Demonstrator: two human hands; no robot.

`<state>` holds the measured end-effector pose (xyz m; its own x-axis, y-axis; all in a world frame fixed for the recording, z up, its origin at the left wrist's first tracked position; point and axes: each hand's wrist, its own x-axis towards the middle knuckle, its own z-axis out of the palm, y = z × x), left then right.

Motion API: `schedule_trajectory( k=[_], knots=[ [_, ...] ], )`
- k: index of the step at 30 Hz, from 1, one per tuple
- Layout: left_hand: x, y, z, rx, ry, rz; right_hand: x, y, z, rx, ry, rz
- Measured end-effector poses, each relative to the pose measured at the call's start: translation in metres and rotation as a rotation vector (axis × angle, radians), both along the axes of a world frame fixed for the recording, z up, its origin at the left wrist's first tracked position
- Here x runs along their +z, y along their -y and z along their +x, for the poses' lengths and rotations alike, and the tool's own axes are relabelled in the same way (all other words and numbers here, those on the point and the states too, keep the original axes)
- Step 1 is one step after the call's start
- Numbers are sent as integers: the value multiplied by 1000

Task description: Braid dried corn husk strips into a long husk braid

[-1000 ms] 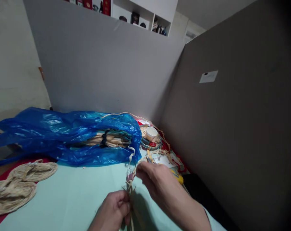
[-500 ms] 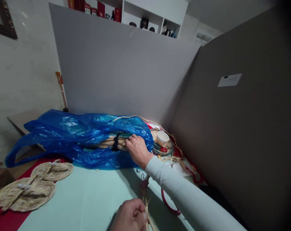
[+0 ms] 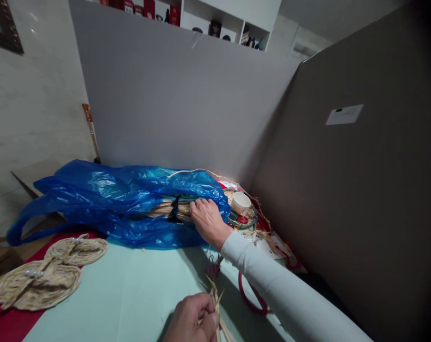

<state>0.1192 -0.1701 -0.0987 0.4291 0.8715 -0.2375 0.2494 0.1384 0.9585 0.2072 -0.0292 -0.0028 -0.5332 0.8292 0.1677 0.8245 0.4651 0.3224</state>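
Observation:
My right hand reaches into the opening of a blue plastic bag, its fingers closed on a bundle of straw strands tied with a dark band. The fingertips are partly hidden by the strands and the bag. Close to the camera, my left hand is pinched around a few pale straw strands, whose tips stick up past the thumb. Just beyond them lies a small dark purple thing with thin wire loops.
Two woven straw sandals with beads lie at left on a red cloth. Behind my right arm stand a white cup and a red round item on a woven tray. A red-handled tool lies beneath my sleeve. Grey panels enclose the table.
My right hand has shifted slightly to the right at the bundle, and the bag's edge has moved a little with it. My left hand stays pinched on its strands.

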Motion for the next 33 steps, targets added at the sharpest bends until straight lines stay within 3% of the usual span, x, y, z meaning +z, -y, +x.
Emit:
schedule_trajectory(
  k=[6,15,22,25,27,29,33],
  knots=[
    [-3,-2,5,8,-201,61,8,5,14,-34,-44,-31],
    [44,7,-3,-178,-604,352,3,11,20,7,-78,-51],
    [44,14,0,-225,-859,579,-5,14,21,21,-99,-48],
    [52,16,-6,-199,-896,653,-3,14,21,37,-114,-28],
    [62,9,-14,-127,-876,751,-2,14,21,50,-121,-23],
    [73,-10,-25,24,-898,904,-1,14,21,58,-123,-30],
    [83,-70,-49,187,-968,1026,-1,14,21,58,-116,-42]
  ],
)
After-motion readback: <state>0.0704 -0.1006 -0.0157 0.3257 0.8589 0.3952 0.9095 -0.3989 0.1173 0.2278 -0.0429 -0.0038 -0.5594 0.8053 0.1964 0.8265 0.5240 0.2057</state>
